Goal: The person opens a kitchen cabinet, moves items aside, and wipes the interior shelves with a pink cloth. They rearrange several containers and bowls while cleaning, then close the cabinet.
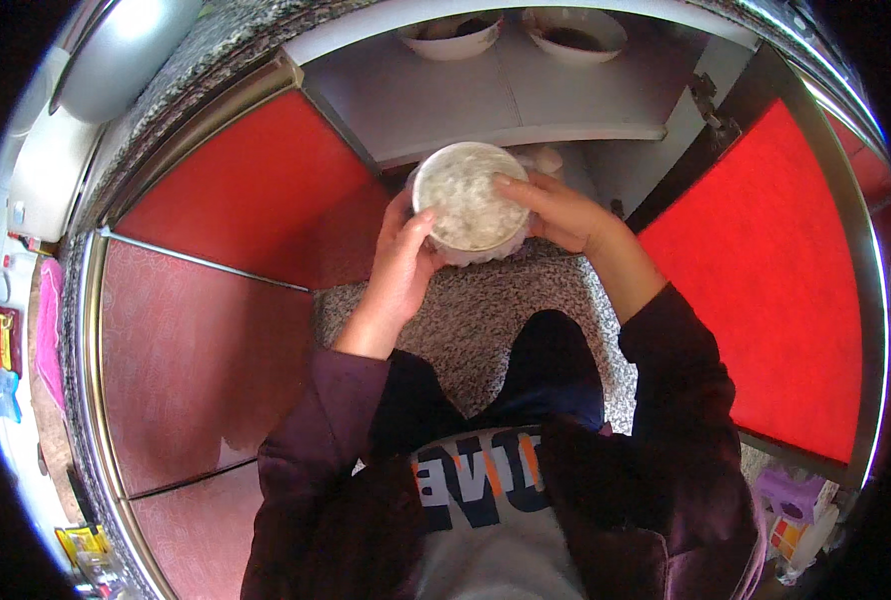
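My left hand (404,262) and my right hand (562,210) grip a round container (472,196) from opposite sides. Its circular top has a pale rim and a mottled whitish face; whether that is a lid or contents cannot be told. Clear, crinkled plastic (483,255) shows below its near edge. My thumbs rest at the rim and over the top. The container is in front of an open cupboard, just below the edge of a white shelf (438,112). Behind my right hand, a small pale round thing (547,160) is partly hidden.
Two white bowls, one on the left (453,45) and one on the right (574,41), stand on the shelf. A red cupboard door (768,292) hangs open at right. Red cabinet fronts (265,180) flank the left. The speckled floor (445,322) lies below; a purple box (794,495) is at lower right.
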`<state>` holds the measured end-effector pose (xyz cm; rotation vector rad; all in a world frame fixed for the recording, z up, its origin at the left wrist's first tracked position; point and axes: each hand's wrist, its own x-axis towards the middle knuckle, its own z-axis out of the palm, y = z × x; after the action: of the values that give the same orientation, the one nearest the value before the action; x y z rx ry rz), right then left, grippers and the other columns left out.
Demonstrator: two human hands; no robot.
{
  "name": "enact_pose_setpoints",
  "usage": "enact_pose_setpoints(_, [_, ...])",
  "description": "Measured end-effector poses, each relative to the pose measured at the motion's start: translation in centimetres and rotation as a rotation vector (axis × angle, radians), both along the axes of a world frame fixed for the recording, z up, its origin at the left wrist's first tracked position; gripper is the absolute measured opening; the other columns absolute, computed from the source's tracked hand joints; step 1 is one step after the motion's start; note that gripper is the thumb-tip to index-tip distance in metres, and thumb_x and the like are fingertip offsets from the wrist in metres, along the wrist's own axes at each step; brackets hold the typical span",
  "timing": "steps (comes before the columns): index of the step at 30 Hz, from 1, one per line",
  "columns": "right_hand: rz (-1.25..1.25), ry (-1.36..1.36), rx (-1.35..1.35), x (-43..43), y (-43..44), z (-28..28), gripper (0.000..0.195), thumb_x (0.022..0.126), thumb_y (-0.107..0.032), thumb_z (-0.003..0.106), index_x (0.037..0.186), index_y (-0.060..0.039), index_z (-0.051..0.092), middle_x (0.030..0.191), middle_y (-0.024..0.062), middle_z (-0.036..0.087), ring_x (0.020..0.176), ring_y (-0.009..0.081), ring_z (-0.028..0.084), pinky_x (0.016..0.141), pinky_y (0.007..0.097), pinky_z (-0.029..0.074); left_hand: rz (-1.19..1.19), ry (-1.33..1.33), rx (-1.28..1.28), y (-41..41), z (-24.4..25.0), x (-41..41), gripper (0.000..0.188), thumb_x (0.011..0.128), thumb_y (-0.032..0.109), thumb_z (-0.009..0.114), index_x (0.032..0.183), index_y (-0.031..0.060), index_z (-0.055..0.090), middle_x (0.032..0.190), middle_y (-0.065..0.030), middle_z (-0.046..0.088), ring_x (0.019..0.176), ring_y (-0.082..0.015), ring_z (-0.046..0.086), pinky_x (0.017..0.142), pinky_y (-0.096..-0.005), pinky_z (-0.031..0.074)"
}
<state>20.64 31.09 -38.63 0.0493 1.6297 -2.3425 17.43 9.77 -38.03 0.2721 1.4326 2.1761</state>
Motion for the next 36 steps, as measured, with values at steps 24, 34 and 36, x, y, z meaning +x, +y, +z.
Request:
enact_pose_setpoints(24, [-0.205,0.046,-0.233,-2.6,-0.3,0.0,0.060,0.091,-0.049,0.052,0.132,-0.0058,0.043,0.128,0.0089,0.052,0.112,0.0203,0.055,0.090,0.0387,0.050,-0.243,1.378,-2.000,-6.0,1.1,6.7,0.060,0.080,0.042,0.064,0.125,0.0051,0.053,0.061,-0.0096,0.061,0.062,-0.0237,0.061,0.063,-0.0402,0.045])
enact_pose_setpoints(34, [-0.213,0.114,-0.202,-7.6,-2.3,1.5,0.064,0.089,-0.049,0.055,0.132,-0.0024,0.042,0.129,0.0114,0.050,0.114,0.0222,0.053,0.089,0.0402,0.050,-0.214,1.511,-1.960,-6.7,0.5,6.5,0.052,0.083,0.036,0.062,0.122,0.0025,0.055,0.063,-0.0077,0.060,0.060,-0.0241,0.059,0.065,-0.0384,0.044])
enact_pose_setpoints(36, [-0.196,0.142,-0.233,-8.8,-2.5,1.1,0.065,0.089,-0.048,0.055,0.132,-0.0006,0.042,0.129,0.0129,0.049,0.114,0.0235,0.053,0.089,0.0416,0.050,-0.165,1.482,-1.925,-7.9,-0.3,7.1,0.051,0.083,0.036,0.062,0.121,0.0026,0.055,0.062,-0.0081,0.060,0.060,-0.0241,0.058,0.063,-0.0372,0.044])
